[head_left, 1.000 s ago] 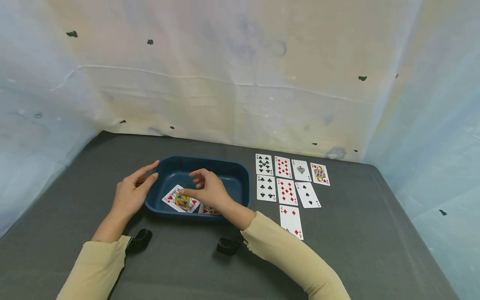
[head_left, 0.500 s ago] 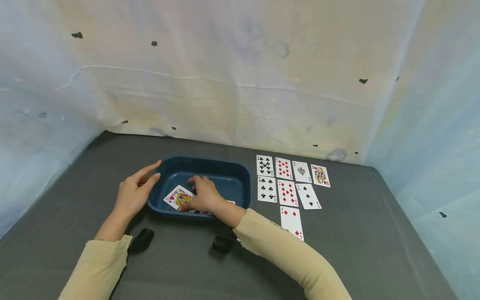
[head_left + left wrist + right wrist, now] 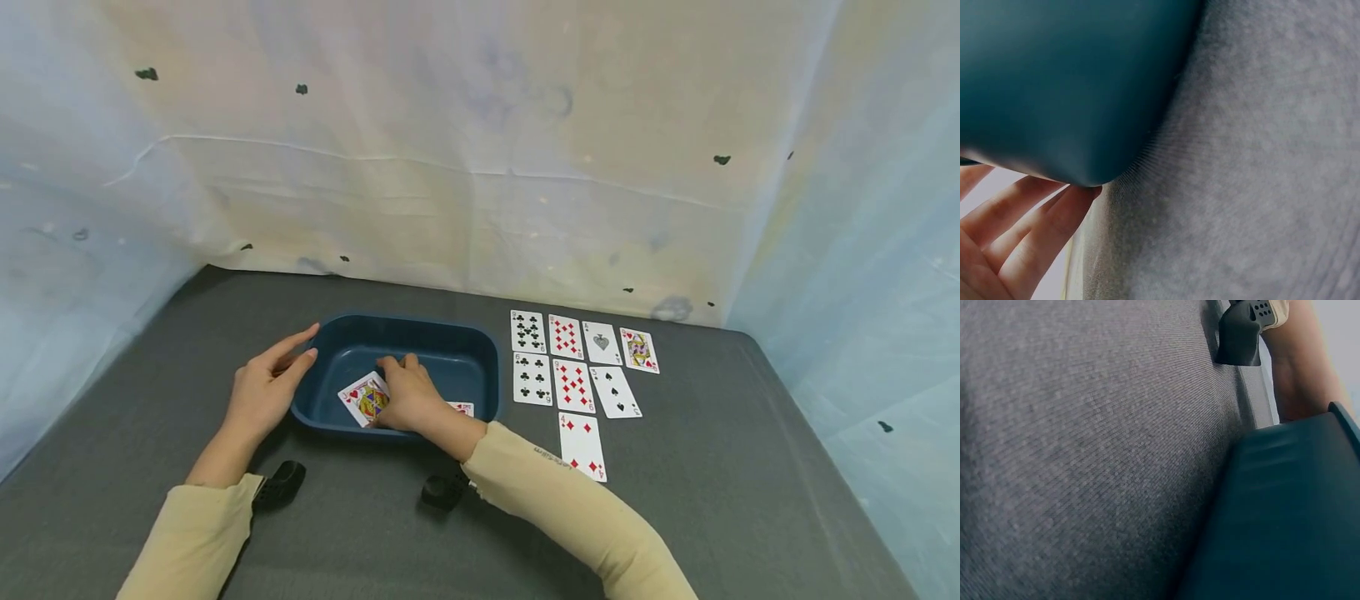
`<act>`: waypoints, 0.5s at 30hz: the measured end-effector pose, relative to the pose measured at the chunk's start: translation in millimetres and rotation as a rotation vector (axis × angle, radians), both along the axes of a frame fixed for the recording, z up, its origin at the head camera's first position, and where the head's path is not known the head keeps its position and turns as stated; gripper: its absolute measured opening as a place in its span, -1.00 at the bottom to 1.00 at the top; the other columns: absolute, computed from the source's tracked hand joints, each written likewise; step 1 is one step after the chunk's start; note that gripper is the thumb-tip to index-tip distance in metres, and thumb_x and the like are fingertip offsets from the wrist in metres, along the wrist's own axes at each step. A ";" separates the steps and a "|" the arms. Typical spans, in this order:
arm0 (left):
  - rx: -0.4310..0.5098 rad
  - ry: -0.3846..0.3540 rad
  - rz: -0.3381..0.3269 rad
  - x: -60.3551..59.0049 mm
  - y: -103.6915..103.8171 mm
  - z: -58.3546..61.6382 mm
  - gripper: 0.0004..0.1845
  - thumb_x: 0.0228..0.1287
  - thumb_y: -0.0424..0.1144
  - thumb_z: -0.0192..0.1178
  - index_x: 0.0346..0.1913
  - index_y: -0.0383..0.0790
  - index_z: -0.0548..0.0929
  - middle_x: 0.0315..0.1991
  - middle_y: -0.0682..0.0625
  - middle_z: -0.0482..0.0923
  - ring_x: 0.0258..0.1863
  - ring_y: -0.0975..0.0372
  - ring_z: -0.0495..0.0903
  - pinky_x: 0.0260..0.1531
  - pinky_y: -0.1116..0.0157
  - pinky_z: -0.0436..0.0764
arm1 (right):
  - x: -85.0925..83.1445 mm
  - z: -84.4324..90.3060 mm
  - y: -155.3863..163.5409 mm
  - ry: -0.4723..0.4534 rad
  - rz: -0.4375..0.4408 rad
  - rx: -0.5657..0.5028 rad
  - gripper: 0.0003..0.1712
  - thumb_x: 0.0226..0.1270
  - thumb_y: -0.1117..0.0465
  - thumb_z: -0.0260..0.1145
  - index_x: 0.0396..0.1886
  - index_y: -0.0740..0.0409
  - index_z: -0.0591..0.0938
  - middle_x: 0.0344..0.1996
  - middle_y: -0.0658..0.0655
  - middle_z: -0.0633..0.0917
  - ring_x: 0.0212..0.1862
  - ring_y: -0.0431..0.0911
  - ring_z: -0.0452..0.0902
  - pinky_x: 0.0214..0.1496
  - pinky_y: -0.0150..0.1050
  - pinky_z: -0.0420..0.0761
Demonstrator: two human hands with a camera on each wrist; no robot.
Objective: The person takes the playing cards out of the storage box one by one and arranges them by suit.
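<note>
The tub (image 3: 480, 354) is dark blue plastic, rectangular with rounded corners and a shallow wall, standing upright on the grey table left of the laid-out cards. From the left wrist view its rounded outer corner (image 3: 1079, 94) shows smooth and matte.

Inside it a face card (image 3: 363, 398) lies face up, tilted, with red hearts at its corners and a yellow figure in the middle; its right part is covered by the right hand (image 3: 408, 396), whose fingers lie on it. A 2nd card (image 3: 462, 408) shows only a white corner with red marks just beside the wrist.

The left hand (image 3: 262, 392) rests against the tub's left outer wall, fingers straight.
</note>
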State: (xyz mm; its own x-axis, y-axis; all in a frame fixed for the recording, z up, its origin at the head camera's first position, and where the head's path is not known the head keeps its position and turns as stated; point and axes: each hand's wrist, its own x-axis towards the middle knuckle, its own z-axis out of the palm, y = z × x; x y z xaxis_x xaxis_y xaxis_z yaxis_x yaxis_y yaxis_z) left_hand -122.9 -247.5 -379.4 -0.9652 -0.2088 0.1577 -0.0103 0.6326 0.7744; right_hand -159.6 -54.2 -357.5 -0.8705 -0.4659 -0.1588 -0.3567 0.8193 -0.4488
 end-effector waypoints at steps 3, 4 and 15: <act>-0.001 0.004 -0.001 0.5 0.2 0.5 -0.49 0.47 0.08 -0.07 0.41 0.12 0.34 0.06 -0.33 0.59 -0.25 0.05 0.52 -0.44 0.25 0.37 | 0.4 0.2 -0.2 -0.017 -0.027 -0.006 -0.01 -0.13 0.10 0.63 0.35 0.06 0.38 0.07 0.19 0.42 -0.06 -0.02 0.44 -0.04 -0.28 0.47; 0.001 0.008 -0.004 0.8 0.3 0.7 -0.50 0.47 0.08 -0.07 0.41 0.12 0.34 0.05 -0.33 0.59 -0.27 0.06 0.51 -0.45 0.25 0.36 | 0.5 0.6 -0.1 -0.022 -0.036 -0.003 -0.01 -0.13 0.10 0.63 0.35 0.06 0.38 0.05 0.19 0.42 -0.10 -0.03 0.45 -0.07 -0.28 0.47; 0.006 0.044 -0.015 2.3 -0.6 1.1 -0.50 0.47 0.06 -0.05 0.39 0.08 0.37 0.06 -0.33 0.59 -0.09 -0.11 0.59 -0.38 0.22 0.42 | 0.2 4.2 1.1 0.018 -0.056 0.059 -0.10 -0.12 0.02 0.61 0.28 0.02 0.44 -0.05 0.10 0.56 -0.01 -0.03 0.43 0.07 -0.15 0.43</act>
